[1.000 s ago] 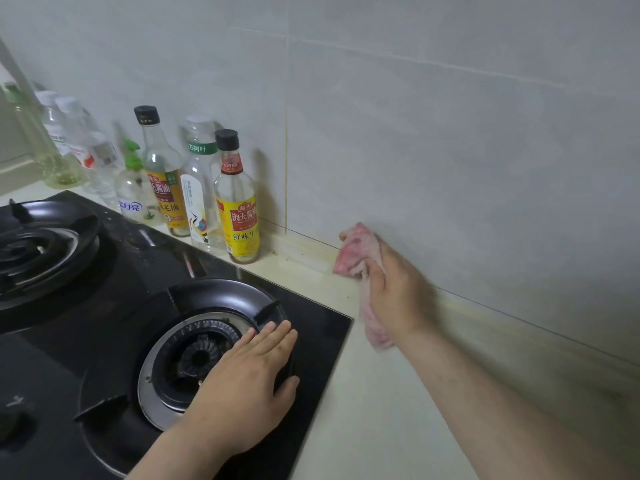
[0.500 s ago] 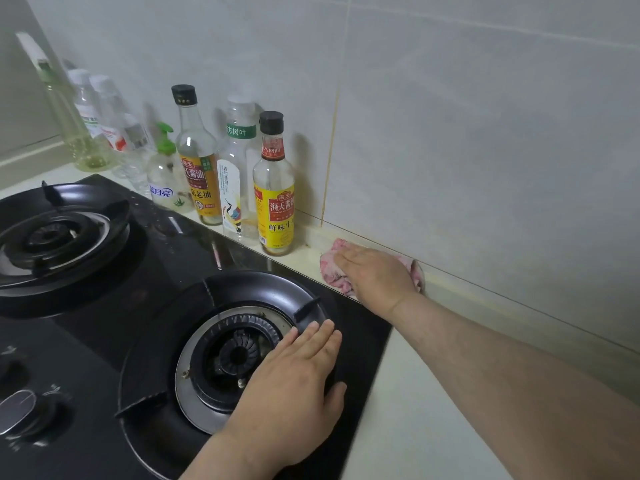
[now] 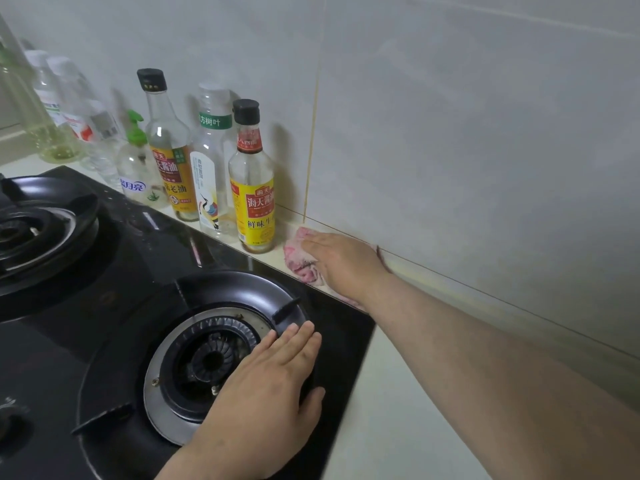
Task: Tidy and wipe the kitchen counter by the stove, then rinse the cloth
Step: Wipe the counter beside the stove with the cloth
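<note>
The right hand [image 3: 343, 263] lies flat on a crumpled pink-and-white cloth [image 3: 300, 259], fingers straight and close together, pressing it down rather than gripping it. The cloth sits under those fingers on the narrow strip of cream stone counter [image 3: 398, 417] between the back edge of the black glass gas stove [image 3: 114, 299] and the pale grey tiled wall [image 3: 450, 133]. Its bunched end pokes out past the fingertips, and another part shows beneath the wrist at the stove's edge. Just beyond the fingertips stands a clear glass bottle with a black cap and a yellow label [image 3: 254, 192] (whether the cloth touches its base cannot be told). Farther out along the same line from the fingertips stand a clear plastic bottle with a green band [image 3: 212, 161], a glass bottle with a black cap and an orange-brown label [image 3: 169, 150] and a small clear pump bottle with a green top [image 3: 136, 168]; more clear bottles past them are blurred. The left hand [image 3: 266, 393] rests palm down with its fingers relaxed and nearly straight, holding nothing. They lie across the right side of the near burner's round black pan support [image 3: 225, 289], whose silver ring and dark burner head show on the little-finger side. The two hands are well apart, with bare black glass between them.
</note>
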Motion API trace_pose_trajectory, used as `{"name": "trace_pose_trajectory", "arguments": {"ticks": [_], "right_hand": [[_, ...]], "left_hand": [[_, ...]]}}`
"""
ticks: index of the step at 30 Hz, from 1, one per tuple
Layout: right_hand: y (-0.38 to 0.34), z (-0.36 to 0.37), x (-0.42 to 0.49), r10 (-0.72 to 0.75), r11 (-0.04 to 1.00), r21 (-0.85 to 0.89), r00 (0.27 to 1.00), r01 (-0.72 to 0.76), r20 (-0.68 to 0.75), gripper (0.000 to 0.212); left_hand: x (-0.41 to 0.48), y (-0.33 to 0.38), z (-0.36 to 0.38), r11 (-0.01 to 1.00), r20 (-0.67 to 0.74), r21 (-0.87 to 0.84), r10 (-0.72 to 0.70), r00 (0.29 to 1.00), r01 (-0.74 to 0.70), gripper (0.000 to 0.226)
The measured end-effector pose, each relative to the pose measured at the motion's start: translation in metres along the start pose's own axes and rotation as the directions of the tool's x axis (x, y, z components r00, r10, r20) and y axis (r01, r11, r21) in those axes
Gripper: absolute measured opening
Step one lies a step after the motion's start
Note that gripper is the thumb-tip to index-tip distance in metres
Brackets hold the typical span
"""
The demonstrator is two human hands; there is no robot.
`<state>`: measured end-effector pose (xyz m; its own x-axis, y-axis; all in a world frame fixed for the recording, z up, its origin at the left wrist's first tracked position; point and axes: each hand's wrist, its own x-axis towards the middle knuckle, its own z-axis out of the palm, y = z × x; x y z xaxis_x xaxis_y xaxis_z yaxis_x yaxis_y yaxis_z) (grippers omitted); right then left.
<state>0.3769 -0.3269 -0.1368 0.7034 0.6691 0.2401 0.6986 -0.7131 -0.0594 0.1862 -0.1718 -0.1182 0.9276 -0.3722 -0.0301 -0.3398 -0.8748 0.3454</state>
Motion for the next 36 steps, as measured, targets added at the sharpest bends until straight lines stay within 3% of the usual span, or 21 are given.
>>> {"name": "trace_pose_trajectory", "arguments": {"ticks": [7,12,16,19,21,26,30,33,36], "right_hand": [[0.021,-0.022,-0.085,0.162,0.986,0.059,0.985,-0.159,-0.056,0.051],[0.032,-0.032,-0.137,0.297,0.949,0.103,0.955,-0.297,0.02,0.05],[0.023,-0.046,-0.163,0.494,0.848,0.183,0.867,-0.498,0.068,0.043],[0.006,-0.065,-0.179,0.62,0.708,0.373,0.781,-0.6,0.081,0.036],[-0.012,-0.077,-0.192,0.601,0.686,0.466,0.796,-0.559,0.071,0.039],[-0.054,-0.094,-0.242,0.556,0.684,0.506,0.825,-0.525,0.103,0.043],[-0.109,-0.086,-0.282,0.543,0.662,0.525,0.825,-0.536,0.157,0.05],[-0.142,-0.079,-0.292,0.557,0.685,0.446,0.809,-0.576,0.188,0.052],[-0.158,-0.083,-0.289,0.613,0.684,0.357,0.767,-0.636,0.191,0.05]], "left_hand": [[-0.002,0.0,0.0,0.999,-0.009,0.001,-0.039,0.999,0.039,0.07],[-0.001,0.002,0.004,1.0,-0.077,-0.021,-0.011,0.997,0.009,0.082],[-0.002,0.008,-0.004,1.0,-0.076,-0.016,-0.023,0.997,0.022,0.064],[-0.002,0.012,-0.006,1.0,-0.082,0.012,-0.02,0.996,0.021,0.062],[-0.005,0.017,-0.008,1.0,-0.097,-0.013,-0.019,0.995,0.018,0.059],[-0.036,0.053,-0.018,0.991,-0.157,-0.112,0.053,0.986,-0.071,0.065],[-0.084,0.077,-0.009,0.97,-0.17,-0.224,0.057,0.984,-0.095,0.052],[-0.123,0.086,-0.002,0.941,-0.181,-0.324,0.036,0.983,-0.094,0.048],[-0.161,0.084,0.001,0.951,-0.169,-0.292,0.052,0.984,-0.1,0.05]]}}
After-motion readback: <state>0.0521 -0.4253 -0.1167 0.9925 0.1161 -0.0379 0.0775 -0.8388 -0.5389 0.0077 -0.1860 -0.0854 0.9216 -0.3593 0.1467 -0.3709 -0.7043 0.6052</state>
